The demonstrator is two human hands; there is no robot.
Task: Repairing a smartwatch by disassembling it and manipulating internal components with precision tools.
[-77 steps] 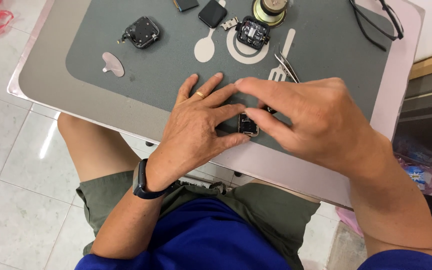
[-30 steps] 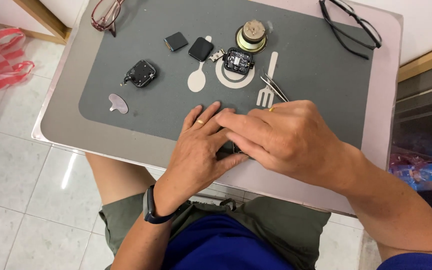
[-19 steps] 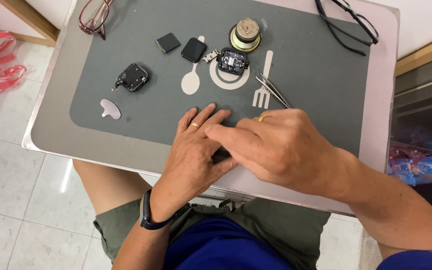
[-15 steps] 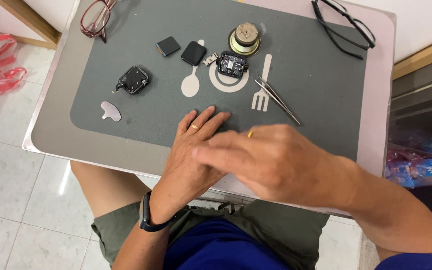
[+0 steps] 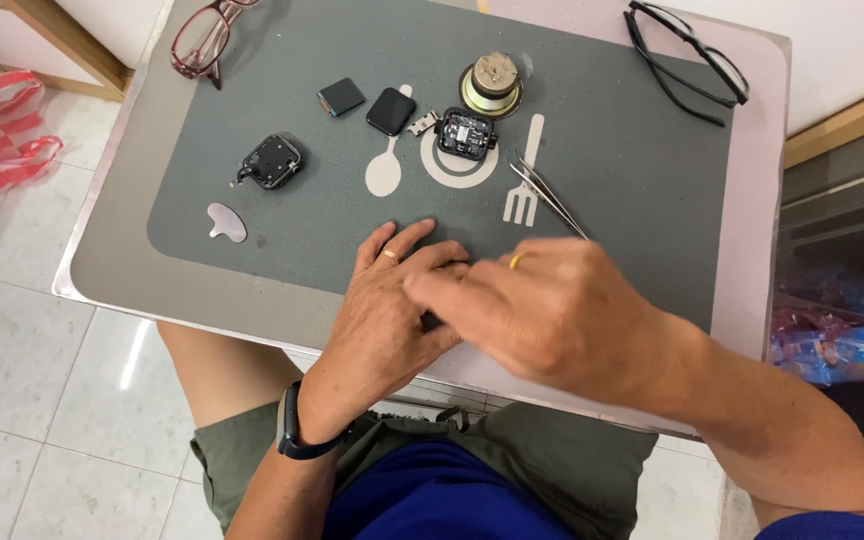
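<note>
I have both hands low at the near edge of the grey mat (image 5: 642,190), the left hand (image 5: 382,310) flat with fingers spread, the right hand (image 5: 542,310) laid across it, fingers curled over a small dark part I cannot see well enough to tell the grip. Farther off lie an opened watch case (image 5: 465,133), a second case (image 5: 271,161), two square modules (image 5: 391,110), and tweezers (image 5: 547,195); disassembly looks well along, reassembly not begun.

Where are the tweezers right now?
In the head view, the tweezers lie on the grey mat, right of the white fork picture, just above the right hand.
</note>
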